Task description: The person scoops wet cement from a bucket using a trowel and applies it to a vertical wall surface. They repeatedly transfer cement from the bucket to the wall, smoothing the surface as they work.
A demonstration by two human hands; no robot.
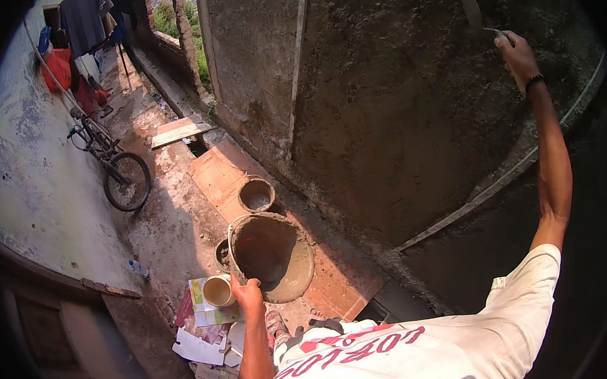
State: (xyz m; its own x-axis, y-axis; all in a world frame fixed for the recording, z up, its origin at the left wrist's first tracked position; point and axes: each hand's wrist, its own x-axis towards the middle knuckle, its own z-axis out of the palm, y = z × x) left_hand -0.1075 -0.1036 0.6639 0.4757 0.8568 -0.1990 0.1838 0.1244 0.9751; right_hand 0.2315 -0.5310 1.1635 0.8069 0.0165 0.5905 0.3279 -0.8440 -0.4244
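High at the right, my right hand [518,57] is closed round the handle of a pointed trowel [471,5]. The trowel's blade is up against a dark, rough mortared wall [382,115]. Low in the middle, my left hand [248,294] is closed at the near left rim of a large mortar-caked bucket [296,273]; its fingers are partly hidden. Wet grey mortar lies inside this bucket, and a wire handle rises along its left side. Just left of that hand is a pale yellow cup [218,291] with tan contents.
A smaller bucket [256,194] stands beyond the large one on an orange-brown board [221,177]. Straight pale strips [299,65] cross the wall. Papers and flattened cardboard [200,347] lie near my feet. A bicycle [126,181] leans by the left wall, with hanging clothes [85,22] farther back.
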